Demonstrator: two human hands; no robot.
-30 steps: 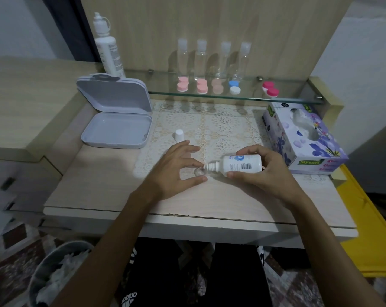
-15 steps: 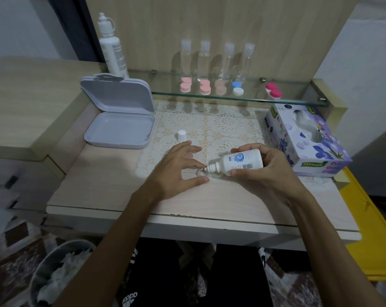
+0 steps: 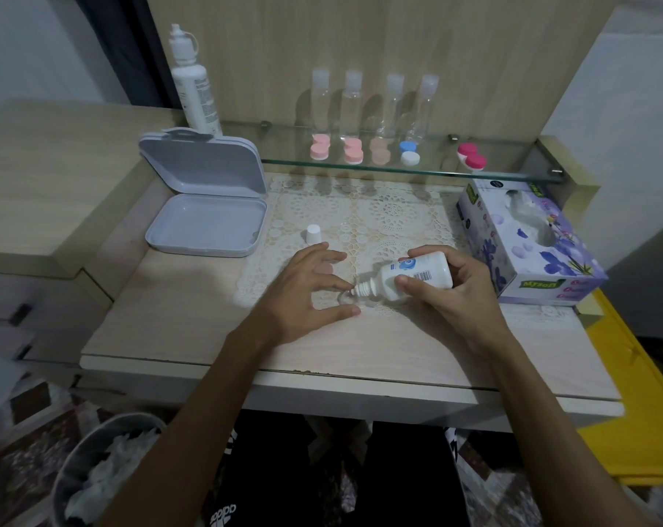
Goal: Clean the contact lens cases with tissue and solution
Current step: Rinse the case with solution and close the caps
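While the right hand [image 3: 463, 294] grips the tilted white solution bottle [image 3: 413, 277], the left hand [image 3: 307, 287] pinches a clear lens case [image 3: 344, 298].

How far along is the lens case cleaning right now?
Done: the bottle cap is off, standing on the lace mat.
In hand: the right hand tips the small solution bottle toward a clear case steadied by the left hand.
Left: wiping; the tissue box sits beside, no tissue pulled out.

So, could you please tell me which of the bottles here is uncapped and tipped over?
The small white solution bottle in the right hand: it is tilted nozzle-down and capless, while the tall white bottle and four clear bottles stand upright and capped.
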